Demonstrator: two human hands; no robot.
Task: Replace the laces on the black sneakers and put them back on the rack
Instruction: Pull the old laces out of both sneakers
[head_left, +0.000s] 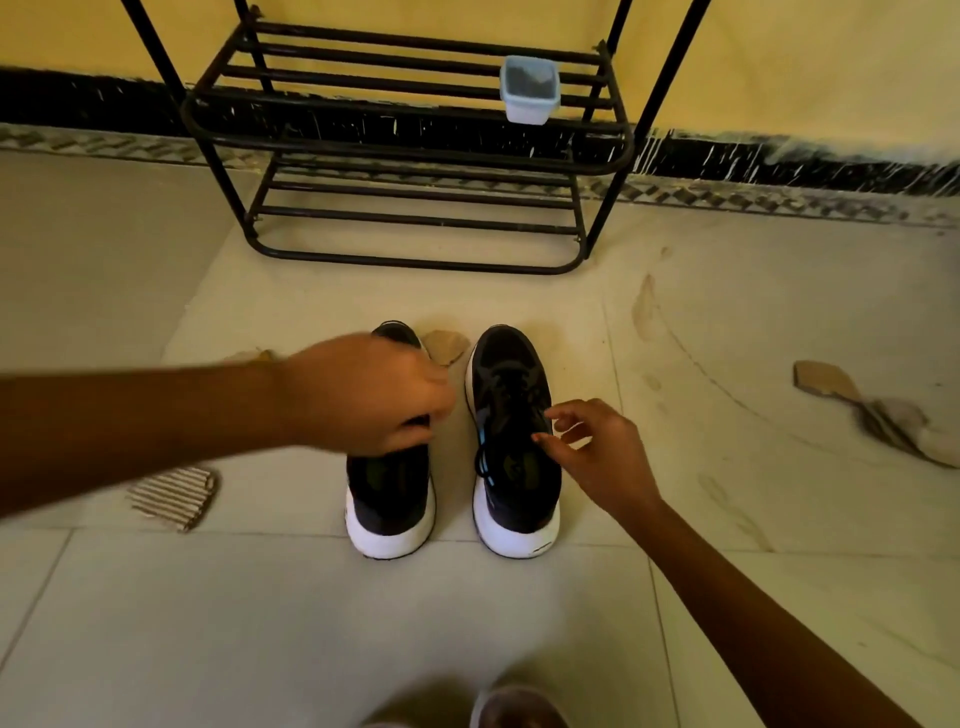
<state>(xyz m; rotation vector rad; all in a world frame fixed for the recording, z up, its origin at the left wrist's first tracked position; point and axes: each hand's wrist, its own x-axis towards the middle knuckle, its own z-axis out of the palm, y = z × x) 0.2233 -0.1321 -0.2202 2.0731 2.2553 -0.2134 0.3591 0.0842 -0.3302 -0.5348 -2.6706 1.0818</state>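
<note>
Now, the pair: the left sneaker (389, 493) and the right sneaker (511, 467) stand side by side on the floor tiles, a gap between them, well short of the rack (415, 218).
Long axis: both run heel-to-toe away from the person, with the white heels nearest the camera and the toes toward the rack.
Left hand (363, 395): it lies over the middle of the left sneaker, fingers curled down and gripping the upper. The hand is blurred, and what sits under the fingers is hidden.
Right hand (597, 452): it is on the outer side of the right sneaker, fingers loosely bent and spread, holding nothing. Thumb and forefinger reach the collar edge.
Laces (511, 384): dark ones are threaded on the right sneaker, toeward and slightly inward of the right fingertips.
Nearer hand: each hand is at the shoe on its own side, so neither needs to cross.
Likely next reach: a short move by the right hand along the shoe's axis toward the toe.
On the rack: a pale tub (530, 91) sits on the upper shelf.
</note>
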